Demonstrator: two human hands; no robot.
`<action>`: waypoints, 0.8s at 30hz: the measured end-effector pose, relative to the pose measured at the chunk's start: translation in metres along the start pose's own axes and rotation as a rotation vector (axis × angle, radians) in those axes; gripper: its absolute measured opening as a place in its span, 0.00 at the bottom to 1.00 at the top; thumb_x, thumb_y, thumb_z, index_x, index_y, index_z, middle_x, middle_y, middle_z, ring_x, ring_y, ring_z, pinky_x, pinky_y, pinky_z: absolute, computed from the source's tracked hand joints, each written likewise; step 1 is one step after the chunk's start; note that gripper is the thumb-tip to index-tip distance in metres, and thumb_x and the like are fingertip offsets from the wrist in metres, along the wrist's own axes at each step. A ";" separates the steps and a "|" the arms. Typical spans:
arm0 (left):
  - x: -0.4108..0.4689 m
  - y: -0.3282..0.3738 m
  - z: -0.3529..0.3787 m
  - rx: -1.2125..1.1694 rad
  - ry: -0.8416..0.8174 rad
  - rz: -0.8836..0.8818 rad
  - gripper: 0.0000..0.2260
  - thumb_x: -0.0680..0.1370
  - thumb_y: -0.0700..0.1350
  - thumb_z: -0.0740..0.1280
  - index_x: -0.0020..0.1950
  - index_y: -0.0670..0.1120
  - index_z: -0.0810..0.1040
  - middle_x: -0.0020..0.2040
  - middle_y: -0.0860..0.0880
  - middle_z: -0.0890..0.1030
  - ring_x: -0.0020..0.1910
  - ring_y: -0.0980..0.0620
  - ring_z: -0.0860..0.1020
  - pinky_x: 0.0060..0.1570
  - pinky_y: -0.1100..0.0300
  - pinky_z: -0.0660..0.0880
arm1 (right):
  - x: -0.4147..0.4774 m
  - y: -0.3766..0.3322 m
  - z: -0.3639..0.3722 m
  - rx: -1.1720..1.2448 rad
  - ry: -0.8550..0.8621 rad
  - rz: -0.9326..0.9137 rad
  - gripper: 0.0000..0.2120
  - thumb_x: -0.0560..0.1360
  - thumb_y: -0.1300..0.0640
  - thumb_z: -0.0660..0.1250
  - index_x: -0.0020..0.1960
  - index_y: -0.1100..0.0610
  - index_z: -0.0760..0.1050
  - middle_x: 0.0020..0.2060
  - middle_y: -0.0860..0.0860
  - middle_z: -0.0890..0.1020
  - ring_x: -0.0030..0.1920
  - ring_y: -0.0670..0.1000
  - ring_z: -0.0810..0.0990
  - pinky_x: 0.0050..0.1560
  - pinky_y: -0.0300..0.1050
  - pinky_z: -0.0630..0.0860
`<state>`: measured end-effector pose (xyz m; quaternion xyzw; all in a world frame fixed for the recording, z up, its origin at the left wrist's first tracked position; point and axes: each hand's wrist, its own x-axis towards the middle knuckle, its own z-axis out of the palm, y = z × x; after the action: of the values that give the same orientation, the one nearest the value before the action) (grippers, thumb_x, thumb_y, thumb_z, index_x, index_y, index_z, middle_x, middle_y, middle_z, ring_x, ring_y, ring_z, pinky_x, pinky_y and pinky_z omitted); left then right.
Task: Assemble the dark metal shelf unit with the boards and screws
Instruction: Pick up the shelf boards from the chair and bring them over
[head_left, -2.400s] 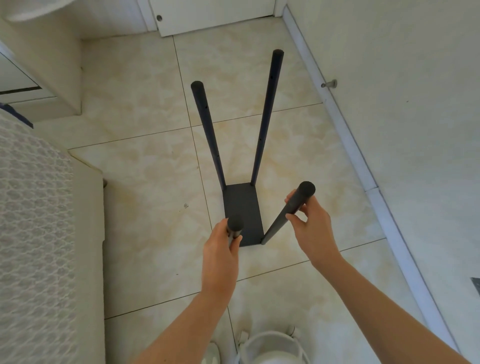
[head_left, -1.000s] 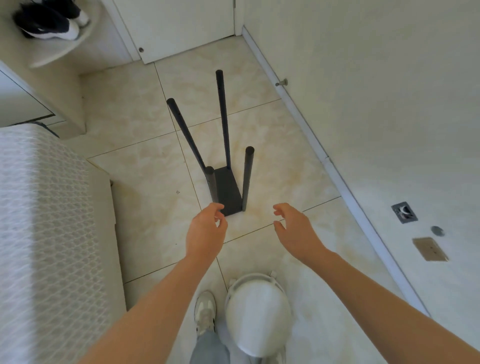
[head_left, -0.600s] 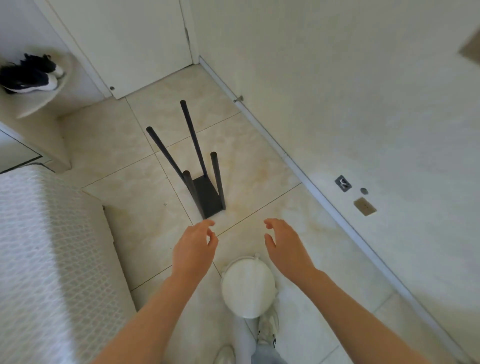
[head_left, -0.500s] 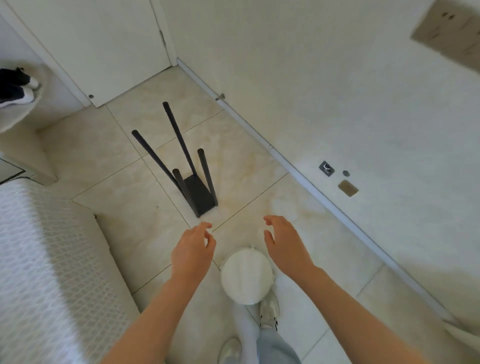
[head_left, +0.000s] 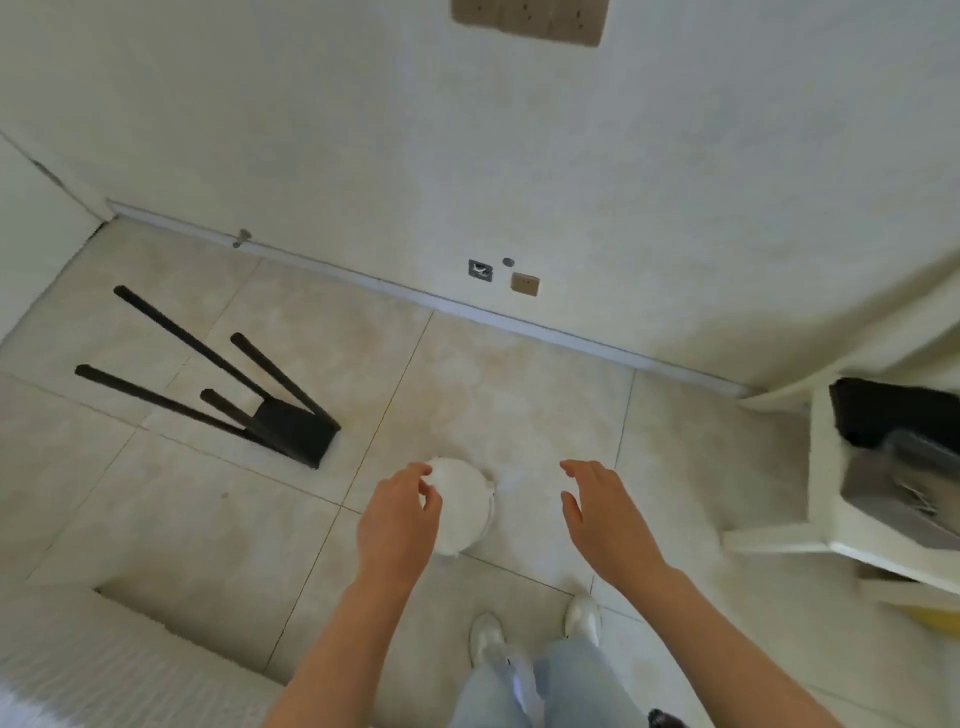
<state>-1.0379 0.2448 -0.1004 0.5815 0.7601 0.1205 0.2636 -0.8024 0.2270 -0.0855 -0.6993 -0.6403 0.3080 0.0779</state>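
1. The dark shelf unit (head_left: 293, 434) stood on the tiled floor (head_left: 519, 389), well left of both hands (four posts poked up from one board).
2. The left hand (head_left: 397, 519) hung loose and empty over a round white stool (head_left: 465, 512).
3. The right hand (head_left: 602, 514) was spread wide, holding nothing.
4. A blurry bin (head_left: 893, 467), maybe holding metal bits, sat far right.

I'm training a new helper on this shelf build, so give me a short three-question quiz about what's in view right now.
1. Multiple choice: what is partly hidden behind the left hand? A, a round white stool; B, a drill; C, a cardboard box.
2. How many posts stand on the dark frame?
3. True or false: the left hand and the right hand both hold nothing.
Key: 1 A; 2 four; 3 true.
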 end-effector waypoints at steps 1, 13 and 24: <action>-0.004 0.010 0.006 0.006 -0.030 0.019 0.13 0.83 0.47 0.62 0.66 0.53 0.76 0.57 0.50 0.81 0.54 0.52 0.78 0.48 0.60 0.73 | -0.010 0.011 -0.005 0.005 0.023 0.034 0.19 0.83 0.55 0.56 0.74 0.54 0.63 0.68 0.49 0.71 0.68 0.49 0.68 0.66 0.39 0.66; -0.067 0.175 0.113 0.122 -0.296 0.412 0.13 0.83 0.45 0.61 0.67 0.50 0.76 0.53 0.51 0.81 0.57 0.51 0.77 0.52 0.53 0.77 | -0.127 0.179 -0.071 0.095 0.258 0.400 0.18 0.82 0.57 0.58 0.72 0.57 0.67 0.66 0.51 0.74 0.66 0.52 0.72 0.63 0.42 0.70; -0.145 0.334 0.226 0.225 -0.330 0.570 0.14 0.83 0.45 0.60 0.67 0.51 0.75 0.54 0.54 0.81 0.57 0.53 0.76 0.47 0.59 0.73 | -0.179 0.344 -0.157 0.080 0.307 0.488 0.18 0.81 0.58 0.58 0.70 0.59 0.68 0.64 0.54 0.74 0.64 0.56 0.71 0.64 0.51 0.70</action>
<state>-0.6148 0.1779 -0.0875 0.8074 0.5230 0.0093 0.2730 -0.4255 0.0451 -0.0743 -0.8674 -0.4214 0.2331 0.1250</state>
